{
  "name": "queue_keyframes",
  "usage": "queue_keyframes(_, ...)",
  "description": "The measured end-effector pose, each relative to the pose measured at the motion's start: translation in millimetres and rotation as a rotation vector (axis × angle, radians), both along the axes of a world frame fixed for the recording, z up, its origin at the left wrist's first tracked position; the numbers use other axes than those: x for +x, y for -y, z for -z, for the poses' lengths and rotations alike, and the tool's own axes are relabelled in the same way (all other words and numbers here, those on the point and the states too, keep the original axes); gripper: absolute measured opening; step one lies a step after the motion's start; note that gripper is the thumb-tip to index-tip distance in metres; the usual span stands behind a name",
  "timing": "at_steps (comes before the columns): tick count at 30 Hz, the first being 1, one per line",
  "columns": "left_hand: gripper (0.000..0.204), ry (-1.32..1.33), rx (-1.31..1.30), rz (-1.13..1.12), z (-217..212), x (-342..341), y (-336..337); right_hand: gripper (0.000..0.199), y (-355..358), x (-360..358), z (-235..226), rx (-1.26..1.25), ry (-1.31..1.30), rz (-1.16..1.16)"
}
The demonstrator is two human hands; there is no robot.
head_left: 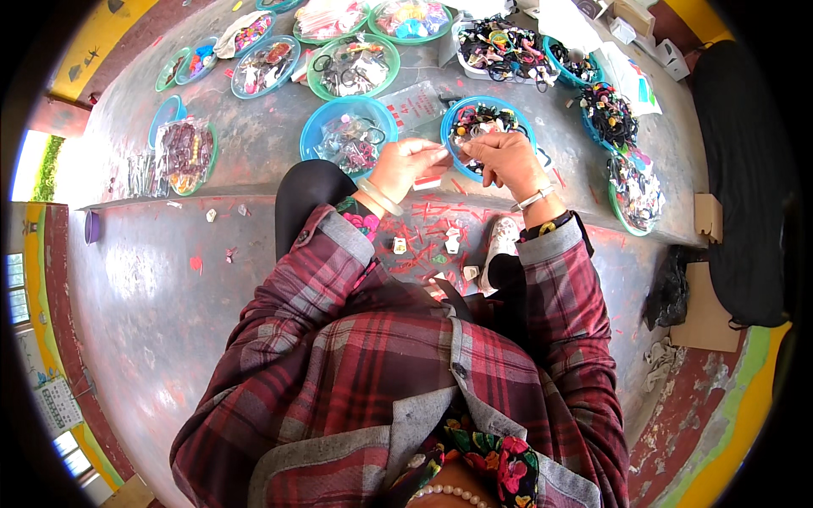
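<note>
My left hand is closed, thumb and fingertips pinched together, pointing at my right hand. My right hand is pinched too, its fingertips close to the left ones. Whatever lies between them is too small and clear to make out. Just beyond the left hand stands a blue basin with small clear plastic bags and dark hair ties in it. A second blue basin, filled with dark hair ties with small coloured charms, sits partly behind the right hand. A flat clear plastic bag lies between the basins.
Red scraps and small white cards litter the floor by my shoe. More basins hold hair ties, such as a green basin and a white tub. A bagged brown bundle lies at left, a black bag at right.
</note>
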State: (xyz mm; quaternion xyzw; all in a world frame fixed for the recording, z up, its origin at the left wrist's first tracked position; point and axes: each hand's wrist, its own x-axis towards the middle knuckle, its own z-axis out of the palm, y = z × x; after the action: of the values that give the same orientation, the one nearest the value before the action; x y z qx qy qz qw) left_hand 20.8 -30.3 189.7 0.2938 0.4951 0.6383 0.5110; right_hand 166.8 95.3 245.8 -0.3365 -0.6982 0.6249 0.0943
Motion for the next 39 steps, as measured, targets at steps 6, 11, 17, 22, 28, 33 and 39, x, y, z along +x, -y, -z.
queue_keyframes(6,0.026,0.133,0.015,-0.022,-9,0,2,0.018,-3,3,0,-0.072,-0.08,0.013)
queue_keyframes(11,0.028,0.119,0.039,0.017,-6,-1,3,0.017,-3,3,-5,-0.173,-0.082,-0.04)
queue_keyframes(17,0.03,0.097,0.074,0.089,-7,0,2,0.02,-10,8,1,-0.224,-0.045,-0.153)
queue_keyframes(22,0.031,0.131,0.114,0.103,-9,2,3,0.021,-6,5,-2,-0.304,-0.086,-0.118)
queue_keyframes(28,0.03,0.055,0.123,0.08,-3,3,2,0.021,-8,6,4,-0.337,-0.087,-0.134)
queue_keyframes(33,0.03,0.065,0.131,0.071,-5,6,3,0.022,-7,4,6,-0.354,-0.107,-0.157)
queue_keyframes(39,0.033,0.048,0.129,0.035,-9,6,3,0.024,-3,4,-2,-0.31,-0.089,-0.194)
